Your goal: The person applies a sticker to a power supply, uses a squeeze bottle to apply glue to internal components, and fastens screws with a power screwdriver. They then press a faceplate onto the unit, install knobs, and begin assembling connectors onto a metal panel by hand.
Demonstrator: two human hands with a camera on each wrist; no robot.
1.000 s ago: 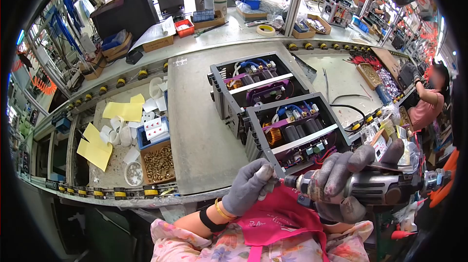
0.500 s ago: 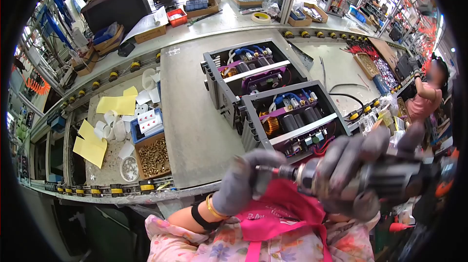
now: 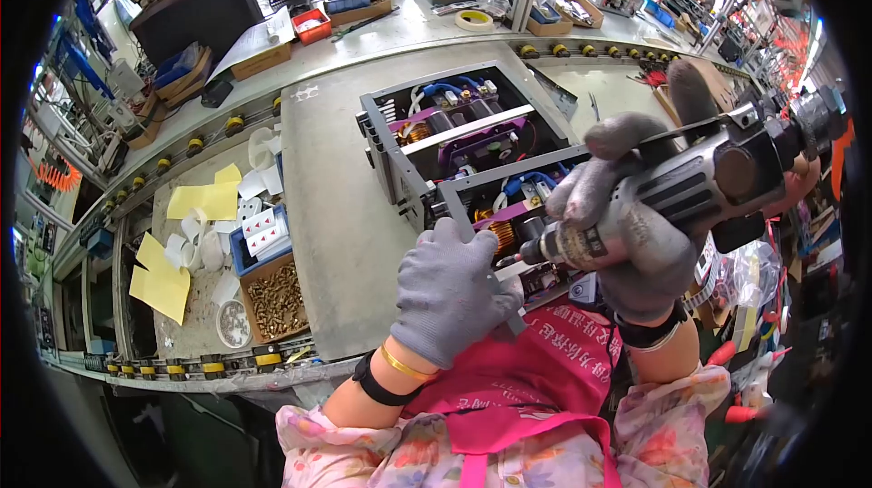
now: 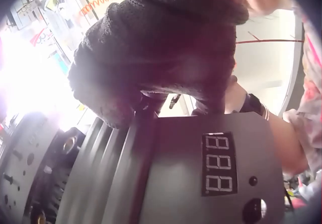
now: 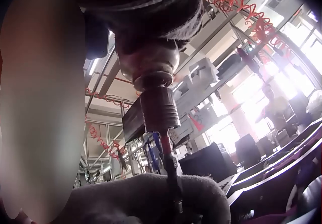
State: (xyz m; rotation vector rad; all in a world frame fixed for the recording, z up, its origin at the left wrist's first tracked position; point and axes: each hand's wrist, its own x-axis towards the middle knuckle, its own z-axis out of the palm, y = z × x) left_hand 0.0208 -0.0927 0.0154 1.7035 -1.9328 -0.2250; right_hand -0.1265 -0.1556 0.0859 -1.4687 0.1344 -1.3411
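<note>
The near unit point(image 3: 495, 179) sat open-topped at the table's point(image 3: 345, 216) front edge, toward its right corner. Above it the right hand point(image 3: 636, 247) was clenched round the electric screwdriver point(image 3: 699, 179), nose angled down-left. The left hand point(image 3: 450, 293) curled over the unit's front edge. Only the left wrist view showed its three-digit display point(image 4: 219, 163), and only the right wrist view showed the bit point(image 5: 171, 176) reaching the left glove.

Left of your grip lies a grey steel workbench point(image 3: 345, 216) edged by yellow-wheeled roller rails point(image 3: 191, 145), a cluttered back bench point(image 3: 409, 29) beyond it, and red coiled hoses point(image 5: 236, 7) overhead in bright light.
</note>
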